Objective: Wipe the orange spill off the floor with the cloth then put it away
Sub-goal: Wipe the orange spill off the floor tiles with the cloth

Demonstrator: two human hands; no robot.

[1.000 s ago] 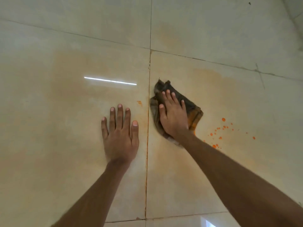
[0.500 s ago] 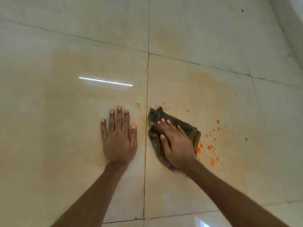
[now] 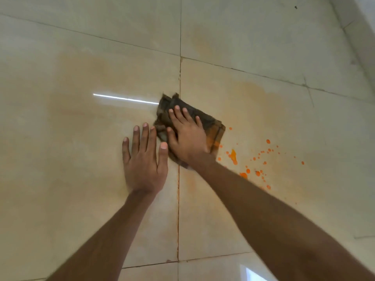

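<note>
Surface: glossy beige tiled floor [image 3: 81, 128], viewed from above. A dark grout line [image 3: 178, 209] runs toward the viewer between the two hands and carries an orange tint along its length.

Task item: dark brown-grey folded cloth [image 3: 212, 124], lying flat on the floor across the grout line, mostly on the right-hand tile. Its right edge is stained orange.

Right hand [image 3: 188, 138]: palm down on the cloth, fingers straight and spread, pressing it to the floor. Nothing is curled around the fabric.

Left hand [image 3: 144, 161]: flat on the bare tile just left of the grout line, fingers extended and together, holding nothing. Its thumb tip sits just beside the cloth's near left corner; contact cannot be confirmed.

Contamination: bright orange spill droplets [image 3: 233, 156], scattered on the tile to the right of the cloth and beside the right forearm, the nearest drops just beside the cloth's stained edge. A faint orange smeared film [image 3: 263, 92] covers the tile beyond them, with similar discolouration on the left tile.

Other: a thin white light reflection [image 3: 125, 99] on the left tile, ending at the cloth's far corner.
</note>
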